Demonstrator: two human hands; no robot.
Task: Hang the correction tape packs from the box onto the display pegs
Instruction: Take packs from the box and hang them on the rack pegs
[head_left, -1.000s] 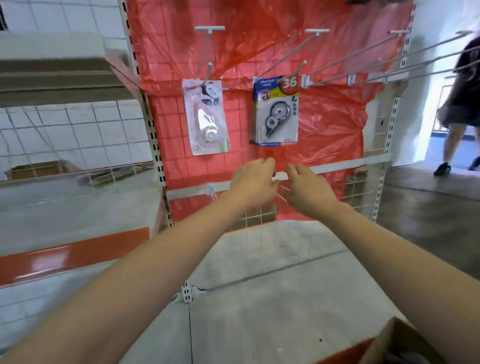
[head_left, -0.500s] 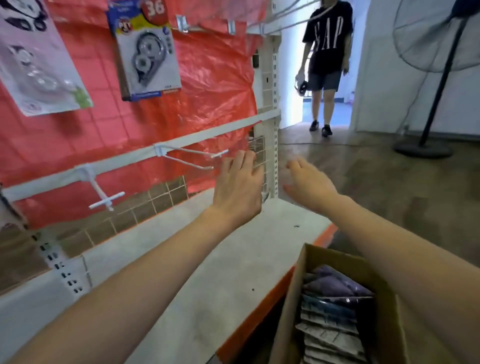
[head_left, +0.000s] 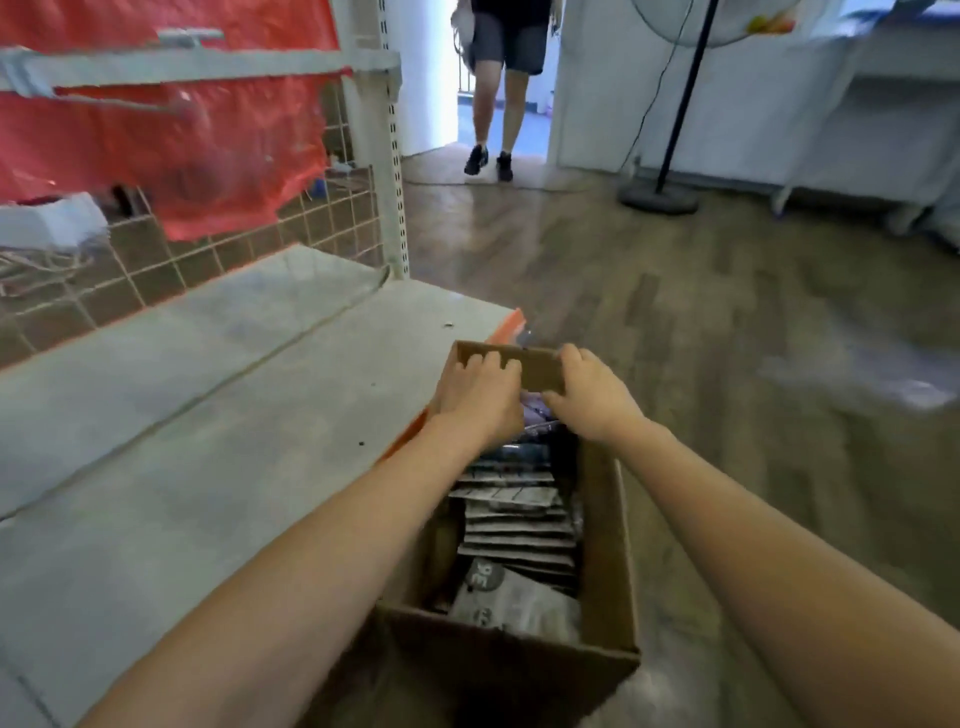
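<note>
An open cardboard box stands at the shelf's front edge, with several correction tape packs stacked in it on edge. Both my hands are at its far end. My left hand has its fingers curled down against the far wall. My right hand has its fingers over the wall's rim and its thumb by a purplish pack. What either hand grips is hidden. A blurred display peg and a white rail show at the top left, over red sheeting.
The grey shelf board spreads out to the left of the box. A person walks in through the doorway ahead. A fan stand is on the wooden floor at the right. A white upright ends the rack.
My view has swung down and right, from the hanging packs to the box. Both hands dropped from the peg rail into the box's far end. The person in the doorway has come closer.
</note>
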